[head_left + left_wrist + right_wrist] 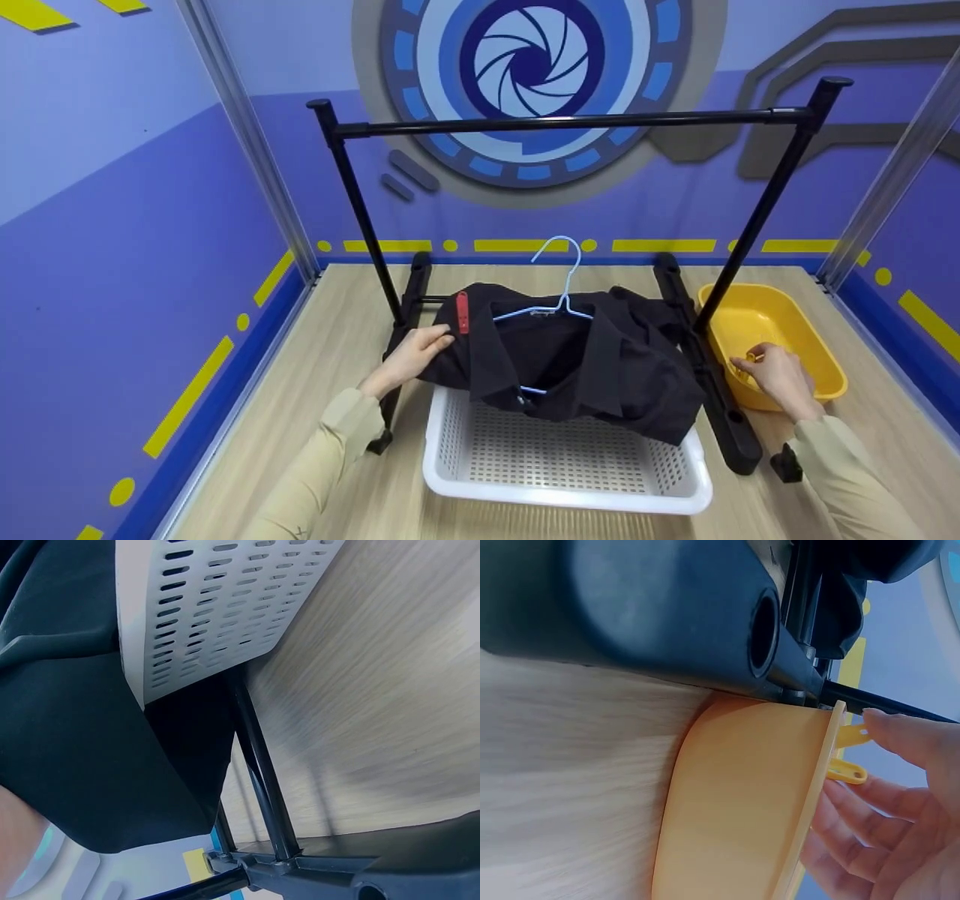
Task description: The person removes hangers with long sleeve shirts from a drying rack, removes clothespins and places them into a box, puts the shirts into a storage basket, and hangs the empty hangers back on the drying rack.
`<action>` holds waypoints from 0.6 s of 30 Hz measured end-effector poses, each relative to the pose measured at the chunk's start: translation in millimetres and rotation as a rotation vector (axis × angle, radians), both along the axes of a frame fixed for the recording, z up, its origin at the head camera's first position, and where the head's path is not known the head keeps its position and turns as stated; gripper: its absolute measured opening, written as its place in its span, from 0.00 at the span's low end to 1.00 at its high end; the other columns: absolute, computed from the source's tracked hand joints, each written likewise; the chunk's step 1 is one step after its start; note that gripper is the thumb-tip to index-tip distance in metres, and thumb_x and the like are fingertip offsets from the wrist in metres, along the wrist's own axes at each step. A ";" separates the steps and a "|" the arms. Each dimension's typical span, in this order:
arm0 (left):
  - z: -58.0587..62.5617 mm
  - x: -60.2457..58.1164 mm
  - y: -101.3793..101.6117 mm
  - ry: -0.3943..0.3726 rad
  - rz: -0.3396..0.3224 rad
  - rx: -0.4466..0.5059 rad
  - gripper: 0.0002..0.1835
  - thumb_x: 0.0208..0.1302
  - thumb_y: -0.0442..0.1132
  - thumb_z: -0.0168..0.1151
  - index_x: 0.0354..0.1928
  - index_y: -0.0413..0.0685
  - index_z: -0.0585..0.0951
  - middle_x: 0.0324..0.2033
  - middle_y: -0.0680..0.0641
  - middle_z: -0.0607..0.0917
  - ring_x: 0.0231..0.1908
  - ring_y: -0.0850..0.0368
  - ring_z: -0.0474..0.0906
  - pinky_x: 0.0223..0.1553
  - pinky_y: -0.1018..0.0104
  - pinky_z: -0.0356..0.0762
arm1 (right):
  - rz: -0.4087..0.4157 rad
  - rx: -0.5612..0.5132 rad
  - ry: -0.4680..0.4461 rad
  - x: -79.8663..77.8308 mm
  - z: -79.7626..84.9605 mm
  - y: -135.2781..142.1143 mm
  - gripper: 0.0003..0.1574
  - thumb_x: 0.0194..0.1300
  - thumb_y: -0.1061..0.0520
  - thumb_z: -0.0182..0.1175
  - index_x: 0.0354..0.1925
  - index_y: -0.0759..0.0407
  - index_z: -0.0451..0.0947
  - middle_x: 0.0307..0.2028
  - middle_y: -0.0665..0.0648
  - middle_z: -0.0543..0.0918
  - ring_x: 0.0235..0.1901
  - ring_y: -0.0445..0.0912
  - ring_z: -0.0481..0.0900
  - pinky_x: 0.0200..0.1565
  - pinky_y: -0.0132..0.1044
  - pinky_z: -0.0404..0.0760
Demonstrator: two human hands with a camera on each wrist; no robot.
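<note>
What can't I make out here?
Head view: much of the blue hanger, inside the black shirt.
Head view: wording on the collar label, too small.
Left wrist view: most of the left hand, cut off by the left edge.
Right wrist view: far end of the yellow clothespin, behind the yellow basin.

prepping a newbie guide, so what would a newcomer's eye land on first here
Probably the bright red clip, left of the pale blue hanger, on the black shirt over the white basket. Next, the big round blue emblem on the wall behind the black rack, then the yellow tub at the right.
</note>
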State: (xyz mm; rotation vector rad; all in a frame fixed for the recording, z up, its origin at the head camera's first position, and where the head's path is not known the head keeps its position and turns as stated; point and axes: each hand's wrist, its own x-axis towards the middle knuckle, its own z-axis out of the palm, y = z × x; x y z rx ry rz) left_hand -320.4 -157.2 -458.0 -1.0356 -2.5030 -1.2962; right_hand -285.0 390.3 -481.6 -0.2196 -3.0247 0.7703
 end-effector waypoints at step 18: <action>-0.8 0.4 -1.0 0.013 -0.005 -0.032 0.12 0.67 0.39 0.49 0.25 0.45 0.67 0.20 0.57 0.60 0.22 0.62 0.58 0.28 0.66 0.60 | 0.047 -0.009 -0.094 0.4 0.1 5.2 0.36 0.62 0.38 0.53 0.41 0.74 0.73 0.27 0.60 0.76 0.27 0.52 0.71 0.25 0.42 0.67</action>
